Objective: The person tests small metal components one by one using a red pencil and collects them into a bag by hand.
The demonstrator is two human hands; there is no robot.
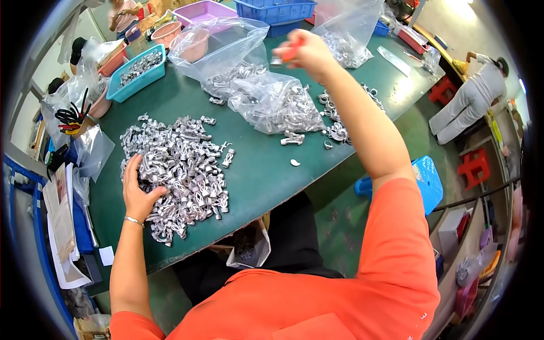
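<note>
A large pile of small grey metal parts [184, 170] lies on the green table [260, 184]. My left hand [139, 190] rests at the pile's left edge, fingers and thumb spread against the parts. Raised over the far side of the table, my right hand [306, 52] is closed round a red tool [293, 50]; a small grey piece shows at the tool's end. Below and left of that hand lie clear plastic bags of metal parts [277, 105]. More loose grey parts [337, 131] are scattered under my right forearm.
A teal basin [136, 73] of parts stands at the back left, with a purple tray [204, 10] and blue crates [276, 10] behind. A blue stool [428, 182] stands beyond the table's right edge. One person [473, 93] bends at the right; another [122, 14] is at the far left.
</note>
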